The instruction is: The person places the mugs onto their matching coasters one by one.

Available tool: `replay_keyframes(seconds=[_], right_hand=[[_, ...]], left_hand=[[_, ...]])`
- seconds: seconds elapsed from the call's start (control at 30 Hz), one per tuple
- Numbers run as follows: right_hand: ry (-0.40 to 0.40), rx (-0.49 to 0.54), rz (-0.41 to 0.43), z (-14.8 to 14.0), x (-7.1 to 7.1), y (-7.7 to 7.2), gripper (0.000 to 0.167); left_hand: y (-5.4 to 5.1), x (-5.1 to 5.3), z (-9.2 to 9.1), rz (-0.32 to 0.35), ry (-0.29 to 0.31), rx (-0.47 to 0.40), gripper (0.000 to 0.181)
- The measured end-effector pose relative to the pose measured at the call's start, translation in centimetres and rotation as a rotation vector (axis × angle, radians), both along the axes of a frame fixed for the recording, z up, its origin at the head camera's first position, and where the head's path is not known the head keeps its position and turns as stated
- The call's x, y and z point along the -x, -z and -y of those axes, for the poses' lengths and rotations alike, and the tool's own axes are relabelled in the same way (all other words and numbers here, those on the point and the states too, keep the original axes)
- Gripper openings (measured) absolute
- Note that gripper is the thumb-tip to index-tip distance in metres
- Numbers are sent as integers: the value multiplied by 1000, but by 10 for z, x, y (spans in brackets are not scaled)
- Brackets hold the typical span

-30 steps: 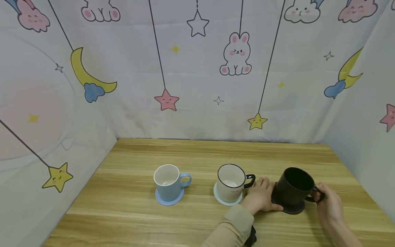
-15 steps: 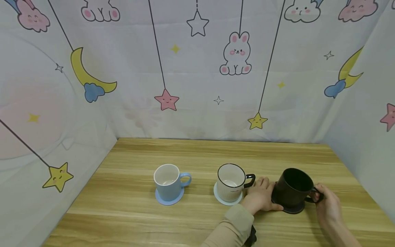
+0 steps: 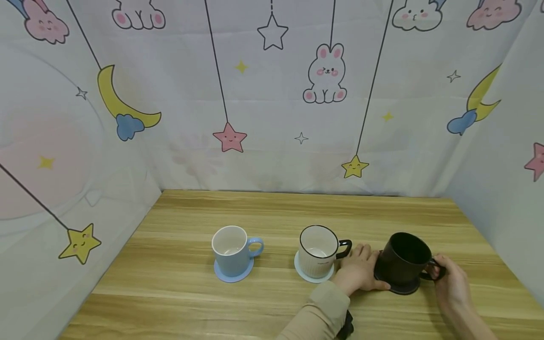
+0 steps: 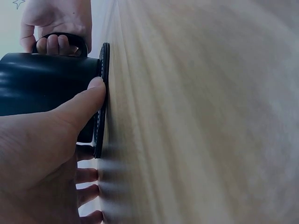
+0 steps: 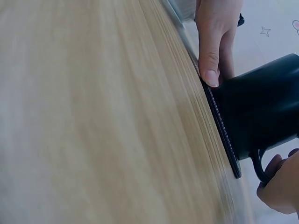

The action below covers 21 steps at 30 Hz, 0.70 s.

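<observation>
A black mug [image 3: 401, 267] stands on a round black coaster [image 3: 405, 287] at the right of the table. My right hand [image 3: 454, 283] grips the mug's handle; the right wrist view shows its curled fingers [image 5: 280, 184] behind the handle. My left hand [image 3: 359, 269] lies at the coaster's left side and holds its edge between thumb and forefinger. In the left wrist view the thumb [image 4: 88, 100] touches the coaster's rim [image 4: 105, 60], while the other fingertips rest on the table. The mug's base sits flat against the coaster, whose far side is hidden.
Left of my left hand, a white mug [image 3: 318, 252] with a black rim and handle stands on a pale blue coaster [image 3: 302, 273]. Farther left is a light blue mug [image 3: 231, 252] on a blue coaster [image 3: 229, 278]. A patterned curtain [image 3: 272, 104] encloses the wooden table [image 3: 191, 311].
The black mug and my right hand have shifted very slightly downward and left in the head view. My left hand and the other mugs have stayed in place.
</observation>
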State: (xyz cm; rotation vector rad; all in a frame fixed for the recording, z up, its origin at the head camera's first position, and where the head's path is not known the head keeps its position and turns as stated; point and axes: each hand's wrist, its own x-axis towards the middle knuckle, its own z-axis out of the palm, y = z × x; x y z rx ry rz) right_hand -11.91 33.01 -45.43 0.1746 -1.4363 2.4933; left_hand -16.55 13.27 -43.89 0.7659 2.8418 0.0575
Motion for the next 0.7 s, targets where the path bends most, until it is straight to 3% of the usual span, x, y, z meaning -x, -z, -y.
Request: replay_keyframes(seconds=[0.27, 0.5, 0.7], right_hand=[[-9, 34, -4, 1, -1, 1, 49], [8, -33, 7, 3, -1, -2, 47], [5, -3, 16, 3, -1, -1, 47]], left_hand=[[0, 0, 0, 4, -1, 3, 79], [0, 0, 0, 21, -9, -2, 80], [-1, -1, -1, 29, -12, 3, 81]])
